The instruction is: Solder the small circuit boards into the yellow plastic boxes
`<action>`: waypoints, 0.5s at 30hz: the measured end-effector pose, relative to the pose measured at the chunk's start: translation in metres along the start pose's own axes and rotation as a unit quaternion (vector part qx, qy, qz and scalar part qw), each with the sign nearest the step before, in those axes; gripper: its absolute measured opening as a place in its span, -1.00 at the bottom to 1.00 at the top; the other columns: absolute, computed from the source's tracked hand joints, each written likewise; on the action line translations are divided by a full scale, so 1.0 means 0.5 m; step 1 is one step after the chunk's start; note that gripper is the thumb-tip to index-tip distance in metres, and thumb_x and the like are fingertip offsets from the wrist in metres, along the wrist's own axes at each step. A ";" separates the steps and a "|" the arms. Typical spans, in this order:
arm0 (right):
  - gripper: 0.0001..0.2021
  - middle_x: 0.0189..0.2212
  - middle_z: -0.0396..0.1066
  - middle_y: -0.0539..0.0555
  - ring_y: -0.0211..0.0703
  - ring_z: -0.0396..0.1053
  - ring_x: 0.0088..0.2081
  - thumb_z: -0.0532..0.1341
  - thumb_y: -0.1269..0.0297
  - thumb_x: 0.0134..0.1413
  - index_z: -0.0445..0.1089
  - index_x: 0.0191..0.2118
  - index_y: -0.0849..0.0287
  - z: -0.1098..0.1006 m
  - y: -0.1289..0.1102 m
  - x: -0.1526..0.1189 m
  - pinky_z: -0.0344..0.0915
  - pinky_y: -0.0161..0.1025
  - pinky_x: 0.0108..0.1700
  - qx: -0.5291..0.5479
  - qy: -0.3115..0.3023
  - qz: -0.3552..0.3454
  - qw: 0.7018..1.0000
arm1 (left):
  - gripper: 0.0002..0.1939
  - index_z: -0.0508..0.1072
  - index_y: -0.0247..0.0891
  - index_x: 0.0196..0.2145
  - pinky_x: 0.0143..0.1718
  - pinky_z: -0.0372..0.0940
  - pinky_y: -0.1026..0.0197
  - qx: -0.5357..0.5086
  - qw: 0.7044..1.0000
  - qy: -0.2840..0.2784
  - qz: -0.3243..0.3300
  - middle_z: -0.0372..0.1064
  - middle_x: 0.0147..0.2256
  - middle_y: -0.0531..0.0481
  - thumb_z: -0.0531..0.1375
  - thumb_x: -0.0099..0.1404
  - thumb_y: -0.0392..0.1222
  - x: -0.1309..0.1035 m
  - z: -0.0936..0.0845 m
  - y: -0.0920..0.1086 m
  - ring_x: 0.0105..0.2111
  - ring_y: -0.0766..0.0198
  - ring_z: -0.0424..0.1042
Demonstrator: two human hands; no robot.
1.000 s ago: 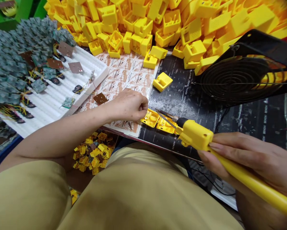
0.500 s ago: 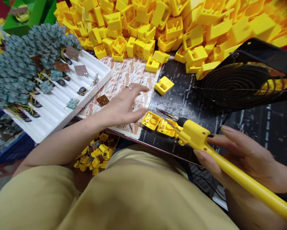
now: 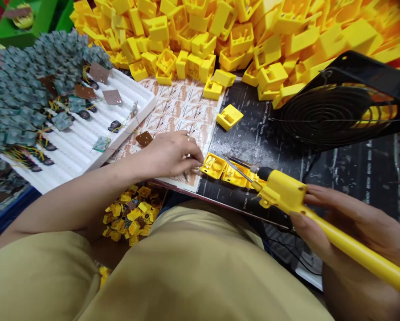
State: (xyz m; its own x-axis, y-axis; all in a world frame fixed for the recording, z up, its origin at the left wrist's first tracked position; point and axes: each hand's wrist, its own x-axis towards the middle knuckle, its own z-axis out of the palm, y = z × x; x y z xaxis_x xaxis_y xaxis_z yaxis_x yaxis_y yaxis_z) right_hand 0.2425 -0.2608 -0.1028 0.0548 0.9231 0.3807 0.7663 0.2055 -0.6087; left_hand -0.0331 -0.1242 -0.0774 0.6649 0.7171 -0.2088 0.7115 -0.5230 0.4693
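Observation:
My left hand (image 3: 176,154) is closed at the left edge of an open yellow case (image 3: 214,166), its fingertips pressed together; what they pinch, if anything, is too small to name. My right hand (image 3: 347,232) grips a yellow soldering tool (image 3: 287,191) at the right, its metal tip pointing left over the row of open yellow cases. A second open case (image 3: 235,174) lies beside the first, partly behind the tool. Behind them a single yellow case (image 3: 230,117) rests on the black mat. A brown circuit board (image 3: 144,139) lies just beyond my left wrist.
Yellow cases (image 3: 203,44) are heaped along the back. A black fan (image 3: 327,107) stands at the right. On the left, a white foam tray (image 3: 120,118) bears many green boards with wires and small round parts. More yellow pieces (image 3: 133,216) lie below the table edge.
My left hand has drawn its spread fingers together and come down beside the first open case. My right hand and the tool have shifted slightly right.

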 end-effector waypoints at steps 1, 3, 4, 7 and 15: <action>-0.65 -0.15 0.50 -0.01 -0.05 0.50 -0.26 0.30 0.22 0.15 0.37 0.05 -0.17 -0.002 -0.008 0.002 0.49 -0.11 -0.28 0.002 0.000 0.022 1.000 | -0.84 0.58 -0.20 -0.34 -0.19 0.26 0.23 0.061 0.998 -0.006 0.018 0.56 -0.36 0.02 0.17 0.25 -0.22 0.002 0.001 0.008 -0.29 0.27 0.46; -0.64 -0.22 0.52 -0.03 -0.12 0.51 -0.30 0.32 0.21 0.13 0.38 0.05 -0.11 -0.002 -0.010 0.015 0.49 -0.23 -0.32 0.016 -0.022 -0.039 0.999 | -0.82 0.59 -0.19 -0.32 -0.25 0.23 0.23 0.149 0.988 -0.021 0.021 0.54 -0.39 0.00 0.16 0.26 -0.21 0.009 0.002 0.023 -0.31 0.24 0.45; -0.62 -0.26 0.53 -0.03 -0.16 0.51 -0.35 0.32 0.21 0.12 0.37 0.07 -0.07 0.000 -0.005 0.023 0.48 -0.29 -0.37 0.024 -0.038 -0.107 0.993 | -0.81 0.59 -0.18 -0.30 -0.31 0.19 0.25 0.171 0.985 -0.035 0.009 0.53 -0.41 -0.01 0.15 0.26 -0.20 0.014 0.002 0.028 -0.32 0.24 0.44; -0.63 -0.34 0.52 -0.01 -0.22 0.49 -0.43 0.28 0.23 0.18 0.34 0.09 0.04 0.007 0.019 0.040 0.46 -0.37 -0.41 0.065 -0.064 -0.225 0.970 | -0.79 0.59 -0.16 -0.29 -0.43 0.07 0.27 0.187 0.979 -0.075 -0.033 0.50 -0.42 0.00 0.14 0.23 -0.18 0.029 -0.001 0.040 -0.37 0.26 0.41; -0.91 -0.41 0.45 0.03 -0.31 0.47 -0.34 0.28 0.40 0.17 0.34 -0.25 0.19 0.010 0.016 0.047 0.46 -0.41 -0.27 0.126 -0.127 -0.242 0.954 | -0.81 0.56 -0.17 -0.31 -0.46 -0.03 0.27 0.175 0.974 -0.132 -0.062 0.49 -0.44 0.04 0.14 0.20 -0.18 0.056 -0.007 0.053 -0.43 0.28 0.36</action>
State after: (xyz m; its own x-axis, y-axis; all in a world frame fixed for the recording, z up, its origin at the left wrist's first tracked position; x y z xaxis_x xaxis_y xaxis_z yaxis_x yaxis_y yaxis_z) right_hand 0.2466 -0.2360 -0.1021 -0.4475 0.7433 0.4972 0.4831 0.6688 -0.5651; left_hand 0.0035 -0.1164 -0.0678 0.5717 0.6648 -0.4808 0.7926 -0.5989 0.1144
